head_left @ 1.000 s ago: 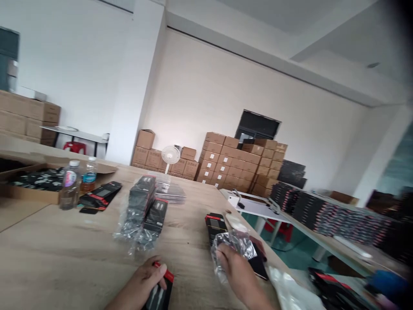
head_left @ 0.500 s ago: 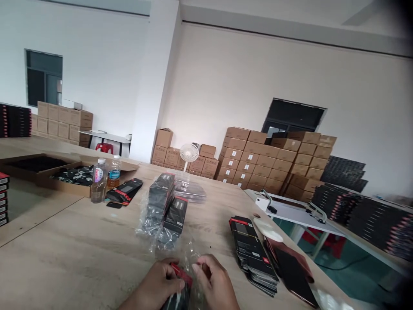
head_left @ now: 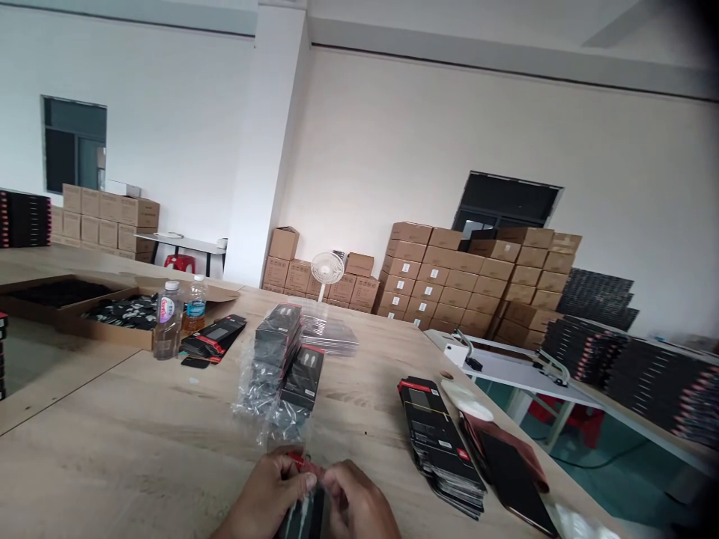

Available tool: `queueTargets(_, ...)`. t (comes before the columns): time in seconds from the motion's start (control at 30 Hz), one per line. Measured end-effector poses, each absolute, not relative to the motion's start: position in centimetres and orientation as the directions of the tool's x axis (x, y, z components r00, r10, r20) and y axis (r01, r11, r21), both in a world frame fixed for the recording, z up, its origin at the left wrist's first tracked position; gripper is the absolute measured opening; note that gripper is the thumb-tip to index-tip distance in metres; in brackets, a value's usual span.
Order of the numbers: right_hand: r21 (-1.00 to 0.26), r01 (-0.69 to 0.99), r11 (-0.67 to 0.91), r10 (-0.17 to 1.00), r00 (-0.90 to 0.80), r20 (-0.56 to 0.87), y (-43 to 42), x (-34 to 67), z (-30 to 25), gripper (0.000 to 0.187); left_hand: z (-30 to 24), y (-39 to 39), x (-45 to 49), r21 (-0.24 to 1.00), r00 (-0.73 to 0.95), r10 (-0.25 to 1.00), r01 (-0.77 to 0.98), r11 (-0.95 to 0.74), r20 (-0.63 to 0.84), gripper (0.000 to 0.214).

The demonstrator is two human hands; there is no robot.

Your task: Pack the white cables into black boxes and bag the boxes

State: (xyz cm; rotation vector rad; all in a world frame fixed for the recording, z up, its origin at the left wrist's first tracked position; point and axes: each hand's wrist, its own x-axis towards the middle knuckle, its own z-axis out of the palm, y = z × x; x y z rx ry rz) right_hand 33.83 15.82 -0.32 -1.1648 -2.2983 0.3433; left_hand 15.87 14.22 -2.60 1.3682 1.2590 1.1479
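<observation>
At the bottom edge of the wooden table [head_left: 140, 442], my left hand [head_left: 269, 498] and my right hand [head_left: 359, 505] close together on a small black box with a red end [head_left: 306, 509], with thin clear plastic film around it. Fingers of both hands pinch at the box's top end. Just beyond my hands lies a heap of packed black boxes in clear bags [head_left: 281, 367]. A fanned stack of flat black cards [head_left: 441, 442] sits to the right of my right hand.
Two drink bottles [head_left: 168, 318] and an open cardboard tray [head_left: 106, 314] stand at the left. Clear sleeves [head_left: 331, 333] lie behind the heap. A dark red wallet-like item [head_left: 511, 471] rests at the table's right edge. Stacked cartons [head_left: 477, 288] and a small fan [head_left: 327, 268] fill the back.
My right hand brought the crinkled clear bag from the right over to the box in my left hand; both hands now meet on it. The camera swung left and levelled.
</observation>
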Motion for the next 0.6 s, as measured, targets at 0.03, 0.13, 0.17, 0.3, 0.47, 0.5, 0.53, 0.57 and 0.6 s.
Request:
queueTargets(0.03,-0.453,0.667,0.592,0.805,-0.459,0.376,16.0,34.0,-0.4,0.018,-2.4,14.2,15.8,0.990,0.065,0.996,0.129,-0.064,0.056,0.040)
queueTargets(0.13,-0.506,0.679,0.532,0.827,-0.288,0.483,17.0,35.0,-0.8,0.014,-2.1,14.0,15.3,0.994,0.152,0.987,0.087,-0.073,0.059,0.025)
queueTargets(0.17,-0.525,0.686,0.505,0.832,-0.224,0.507,17.3,35.5,-0.9,0.014,-2.2,14.0,15.1,0.998,0.179,0.983,0.043,-0.041,0.033,0.025)
queueTargets(0.3,-0.567,0.693,0.445,0.848,-0.124,0.515,18.3,36.3,-1.7,0.020,-3.2,14.0,14.4,0.945,0.340,0.936,-0.270,0.186,-0.087,0.070)
queueTargets(0.47,-0.668,0.622,0.409,0.906,-0.190,0.378,17.8,34.8,-2.7,0.010,-2.8,13.6,14.6,0.919,0.426,0.887,-0.249,0.305,-0.178,0.050)
queueTargets(0.5,-0.694,0.597,0.402,0.914,-0.212,0.347,17.6,34.5,-2.7,0.009,-2.2,13.4,14.8,0.927,0.436,0.887,-0.247,0.282,-0.153,0.047)
queueTargets(0.53,-0.720,0.569,0.398,0.917,-0.235,0.321,17.5,34.2,-2.8,0.009,-1.6,13.2,14.9,0.938,0.451,0.886,-0.247,0.244,-0.112,0.044)
queueTargets(0.57,-0.741,0.542,0.396,0.918,-0.260,0.300,17.4,34.1,-2.8,0.009,-1.0,13.0,15.1,0.951,0.463,0.884,-0.237,0.200,-0.071,0.040)
queueTargets(0.6,-0.759,0.517,0.395,0.916,-0.278,0.288,17.4,34.0,-2.8,0.008,-0.5,12.8,15.2,0.966,0.460,0.887,-0.206,0.156,-0.045,0.038)
